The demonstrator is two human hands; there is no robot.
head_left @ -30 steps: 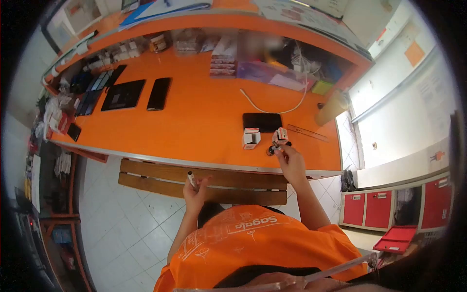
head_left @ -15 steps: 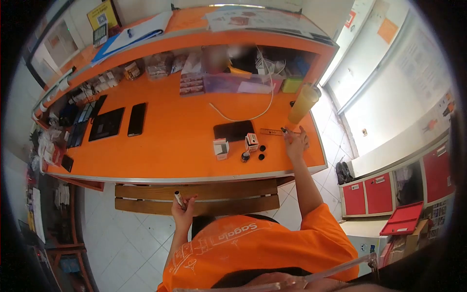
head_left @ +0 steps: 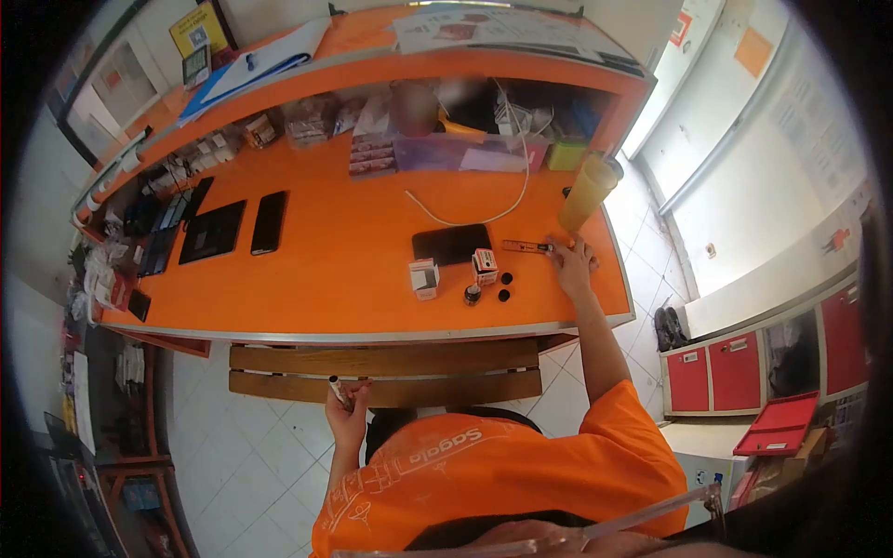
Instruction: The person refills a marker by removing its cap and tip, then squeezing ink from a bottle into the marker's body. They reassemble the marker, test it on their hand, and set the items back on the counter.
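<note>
The left hand is wrapped around a slim pale cylinder in front of the counter, while the right hand, its grip too small to tell, lies over the right part of a ruler near the yellowish tumbler.

Single head-worn view, wide fisheye, facing forward and down, orange shirt close below, desk beyond

Likely a shop: counter, QR sign

The desktop looks smooth and glossy, the bench wooden.
</note>
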